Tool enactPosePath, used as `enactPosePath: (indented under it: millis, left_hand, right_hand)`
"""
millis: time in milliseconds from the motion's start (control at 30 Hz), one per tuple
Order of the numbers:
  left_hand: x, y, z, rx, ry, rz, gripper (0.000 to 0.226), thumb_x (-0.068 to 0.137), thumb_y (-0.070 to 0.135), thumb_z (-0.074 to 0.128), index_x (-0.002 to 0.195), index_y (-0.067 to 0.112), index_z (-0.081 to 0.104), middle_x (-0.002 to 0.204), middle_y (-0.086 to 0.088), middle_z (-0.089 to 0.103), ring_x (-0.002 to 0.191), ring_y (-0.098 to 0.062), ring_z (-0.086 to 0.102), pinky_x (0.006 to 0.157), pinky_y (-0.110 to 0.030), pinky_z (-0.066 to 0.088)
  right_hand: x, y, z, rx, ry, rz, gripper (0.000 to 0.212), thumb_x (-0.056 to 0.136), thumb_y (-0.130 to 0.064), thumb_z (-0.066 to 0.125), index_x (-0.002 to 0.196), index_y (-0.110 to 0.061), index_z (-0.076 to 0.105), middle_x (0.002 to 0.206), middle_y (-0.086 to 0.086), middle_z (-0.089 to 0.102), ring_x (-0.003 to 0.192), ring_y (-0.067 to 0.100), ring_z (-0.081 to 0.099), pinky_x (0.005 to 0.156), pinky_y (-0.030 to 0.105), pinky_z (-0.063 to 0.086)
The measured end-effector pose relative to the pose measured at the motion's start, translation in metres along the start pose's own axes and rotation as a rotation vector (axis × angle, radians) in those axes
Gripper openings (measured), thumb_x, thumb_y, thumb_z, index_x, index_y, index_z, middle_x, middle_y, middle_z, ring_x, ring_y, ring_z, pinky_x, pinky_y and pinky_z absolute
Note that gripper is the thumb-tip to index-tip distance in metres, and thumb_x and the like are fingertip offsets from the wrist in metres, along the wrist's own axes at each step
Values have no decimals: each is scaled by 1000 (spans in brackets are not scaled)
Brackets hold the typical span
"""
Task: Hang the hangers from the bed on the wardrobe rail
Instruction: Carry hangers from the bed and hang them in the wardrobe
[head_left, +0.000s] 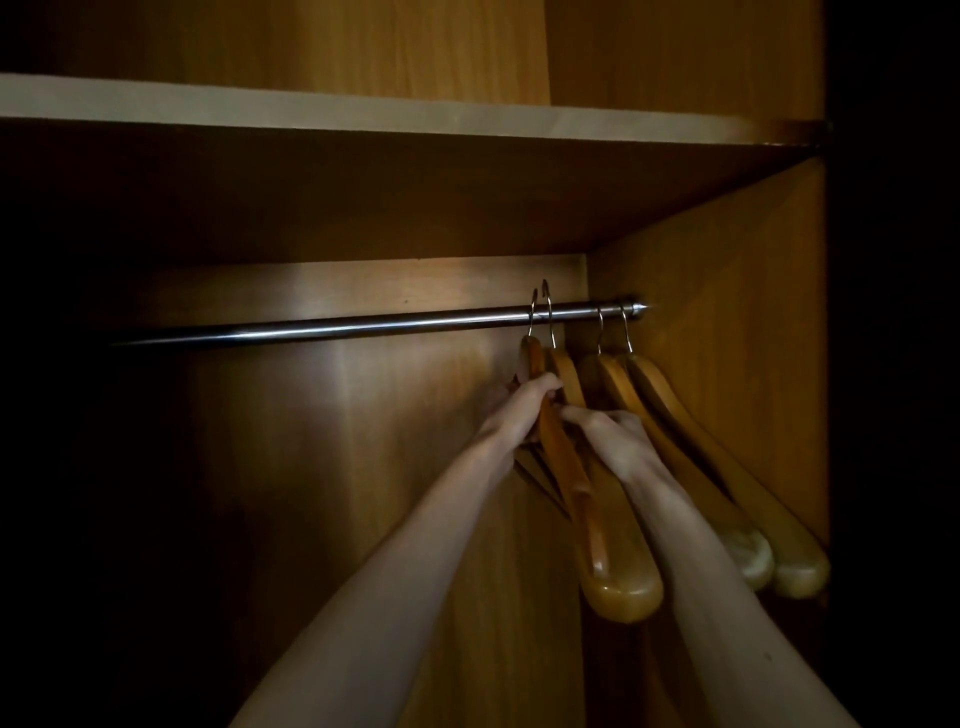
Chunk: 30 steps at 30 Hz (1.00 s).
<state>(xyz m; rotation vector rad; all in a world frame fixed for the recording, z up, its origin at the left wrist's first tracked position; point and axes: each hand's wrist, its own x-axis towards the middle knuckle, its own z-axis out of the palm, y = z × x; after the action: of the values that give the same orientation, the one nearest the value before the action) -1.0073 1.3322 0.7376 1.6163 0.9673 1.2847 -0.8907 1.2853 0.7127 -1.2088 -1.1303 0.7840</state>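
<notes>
A chrome wardrobe rail (337, 326) runs across the dim wardrobe to the right side wall. Two wooden hangers (727, 488) hang from it at the far right, side by side. Left of them, two more wooden hangers (602, 530) have their metal hooks over the rail. My left hand (524, 402) is closed around the left one of these near its neck. My right hand (613, 439) grips the hanger just right of it. The hooks sit slightly raised on the rail; whether they rest fully on it I cannot tell.
A wooden shelf (363, 119) spans the wardrobe above the rail. The right side wall (737, 312) stands close to the hanging hangers. The rail's left stretch is bare and fades into darkness.
</notes>
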Motion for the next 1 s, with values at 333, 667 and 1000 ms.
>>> enactPosePath:
  millis: [333, 667, 1000]
  left_hand:
    - [3, -16, 19, -68, -45, -43, 33, 93, 38, 63, 106, 9, 73, 74, 5, 69, 57, -1, 68, 55, -17, 49]
    - [-9, -32, 29, -98, 12, -42, 39, 90, 50, 63, 104, 14, 71, 87, 1, 72, 85, -15, 69, 64, -25, 52]
    - [-92, -144, 20, -293, 153, -67, 27, 101, 43, 51, 93, 19, 61, 73, 2, 54, 65, -8, 54, 63, -26, 47]
  right_hand:
    - [-1, 15, -20, -53, 67, 88, 31, 89, -41, 69, 109, -18, 76, 110, 6, 73, 104, 27, 66, 101, 51, 50]
    - [-19, 26, -36, -97, 78, 92, 30, 89, -51, 65, 104, -27, 76, 111, 1, 71, 99, 22, 65, 92, 40, 49]
    - [-106, 100, -40, 130, 111, 84, 38, 98, -56, 48, 123, -31, 64, 106, -10, 70, 98, 9, 62, 87, 34, 46]
